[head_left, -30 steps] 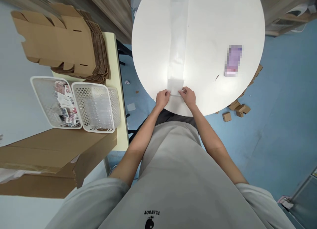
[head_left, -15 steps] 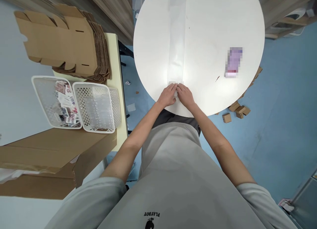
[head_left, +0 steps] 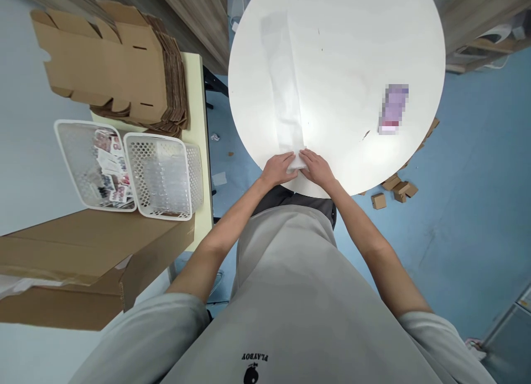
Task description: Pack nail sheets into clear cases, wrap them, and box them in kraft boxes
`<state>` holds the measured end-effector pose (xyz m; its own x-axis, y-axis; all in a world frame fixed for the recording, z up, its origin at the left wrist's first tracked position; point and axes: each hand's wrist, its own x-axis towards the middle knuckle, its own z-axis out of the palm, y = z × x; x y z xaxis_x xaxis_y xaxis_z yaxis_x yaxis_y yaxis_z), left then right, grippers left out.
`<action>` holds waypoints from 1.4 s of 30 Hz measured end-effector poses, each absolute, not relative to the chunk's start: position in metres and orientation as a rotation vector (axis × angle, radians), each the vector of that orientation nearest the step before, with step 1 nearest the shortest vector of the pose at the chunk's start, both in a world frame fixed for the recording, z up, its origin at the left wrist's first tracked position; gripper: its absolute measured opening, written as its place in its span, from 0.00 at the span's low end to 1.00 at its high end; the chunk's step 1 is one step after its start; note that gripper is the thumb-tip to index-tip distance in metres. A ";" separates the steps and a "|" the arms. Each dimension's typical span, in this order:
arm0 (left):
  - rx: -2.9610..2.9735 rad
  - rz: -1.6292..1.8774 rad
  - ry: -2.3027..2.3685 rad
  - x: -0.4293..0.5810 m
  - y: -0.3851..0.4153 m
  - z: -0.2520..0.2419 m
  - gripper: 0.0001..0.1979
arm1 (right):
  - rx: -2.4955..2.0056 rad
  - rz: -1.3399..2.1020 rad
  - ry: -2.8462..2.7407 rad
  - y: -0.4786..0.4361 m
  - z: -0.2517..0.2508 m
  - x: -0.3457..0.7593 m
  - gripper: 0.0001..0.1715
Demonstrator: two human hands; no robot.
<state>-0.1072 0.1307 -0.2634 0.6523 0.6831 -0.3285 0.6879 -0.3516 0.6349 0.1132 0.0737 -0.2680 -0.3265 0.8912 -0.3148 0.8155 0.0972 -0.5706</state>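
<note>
A long, translucent white strip of wrapping material (head_left: 286, 79) lies on the round white table, tilted so its far end points up and left. Its near end looks folded or rolled into a small bundle (head_left: 297, 162) at the table's front edge. My left hand (head_left: 279, 169) grips the left side of that bundle, fingers bent over the top. On the other side, my right hand (head_left: 316, 167) holds it the same way. Whether anything is inside the fold cannot be made out.
A pixelated purple item (head_left: 393, 108) lies at the table's right. On the left side table are flattened cardboard boxes (head_left: 103, 68), a white basket of small packets (head_left: 68, 162) and another of clear plastic pieces (head_left: 188, 179). A large carton (head_left: 74, 240) stands nearer; small brown boxes (head_left: 378, 201) lie on the floor.
Both hands have drawn slightly toward me with the strip's near end. The strip's far end has slid nearer and swung left, so it now lies slanted.
</note>
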 end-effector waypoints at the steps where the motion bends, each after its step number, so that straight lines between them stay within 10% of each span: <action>1: 2.049 -0.003 1.097 -0.109 0.128 -0.261 0.27 | -1.762 1.047 -2.227 0.074 -0.266 0.112 0.31; 21: 1.801 0.312 1.689 -0.076 0.165 -0.295 0.25 | -2.005 0.830 -2.110 0.143 -0.263 0.084 0.28; 34: 2.147 0.062 0.948 -0.105 0.151 -0.275 0.41 | -1.881 1.017 -2.246 0.089 -0.266 0.098 0.38; 42: 2.032 0.059 0.910 -0.132 0.120 -0.266 0.30 | -1.794 1.108 -2.231 0.054 -0.254 0.103 0.36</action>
